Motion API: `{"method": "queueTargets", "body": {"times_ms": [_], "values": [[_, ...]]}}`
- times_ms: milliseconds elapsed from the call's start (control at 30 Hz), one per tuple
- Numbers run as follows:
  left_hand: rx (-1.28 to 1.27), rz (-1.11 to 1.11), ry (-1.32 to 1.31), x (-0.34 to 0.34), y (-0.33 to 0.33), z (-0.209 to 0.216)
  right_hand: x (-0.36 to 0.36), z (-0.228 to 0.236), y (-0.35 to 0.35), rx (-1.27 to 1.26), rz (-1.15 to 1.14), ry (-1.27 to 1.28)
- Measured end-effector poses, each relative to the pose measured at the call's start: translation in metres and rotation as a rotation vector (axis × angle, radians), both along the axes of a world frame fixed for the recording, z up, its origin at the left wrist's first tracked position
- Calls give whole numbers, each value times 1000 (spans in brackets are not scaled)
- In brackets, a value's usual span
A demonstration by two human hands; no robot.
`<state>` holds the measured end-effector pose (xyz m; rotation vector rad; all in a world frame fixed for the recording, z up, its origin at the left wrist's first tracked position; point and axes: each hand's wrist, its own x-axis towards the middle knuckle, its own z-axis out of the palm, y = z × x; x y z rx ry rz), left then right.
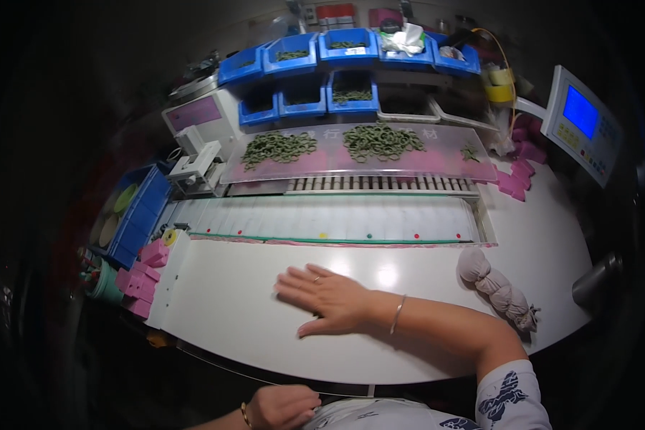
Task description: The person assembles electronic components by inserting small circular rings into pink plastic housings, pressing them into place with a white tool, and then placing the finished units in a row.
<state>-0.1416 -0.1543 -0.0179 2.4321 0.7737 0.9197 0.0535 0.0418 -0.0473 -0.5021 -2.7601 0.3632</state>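
My right hand (330, 297) lies flat over the white worktop (236, 322), palm down with the fingers stretched out and pointing left. A thin ring and a bracelet (398, 314) are on that hand and wrist. Nothing shows in its grasp. Close to the table's front edge, by my body, is my left hand (283, 406), its fingers curled together; whatever may be inside them is hidden. Beyond the worktop runs a long white belt (322, 215) with green edges and small coloured dots. Right of my forearm rests a knotted beige cloth bundle (496, 287).
A translucent tray (330, 166) holds two heaps of green rings (382, 141). Blue bins (292, 57) stand in rows behind. Pink blocks (137, 283) sit at left beside a blue crate (137, 222). At right are a panel with a blue screen (581, 112) and a dark cylinder (596, 278).
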Motion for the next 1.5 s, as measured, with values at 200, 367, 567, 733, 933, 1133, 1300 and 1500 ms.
{"method": "queueTargets", "body": {"times_ms": [200,367,567,733,933,1133,1300,1500], "values": [[-208,334,178,-11,-26,-30,-45,-21,-33,-53,252,33],[-279,403,228,-11,-36,-30,-72,-21,-66,-119,429,32],[-477,434,171,-23,-42,-38,-86,-30,-99,-96,422,259],[-535,427,96,-16,-26,-30,-49,23,-87,-334,383,117],[7,9,95,22,25,33,81,70,-40,-134,33,190],[94,-104,99,59,102,45,276,79,-12,-334,-742,198],[67,-136,168,140,180,40,411,14,-16,-254,-1240,185],[213,-195,198,260,270,-3,418,-11,-3,-77,-1468,16]]}}
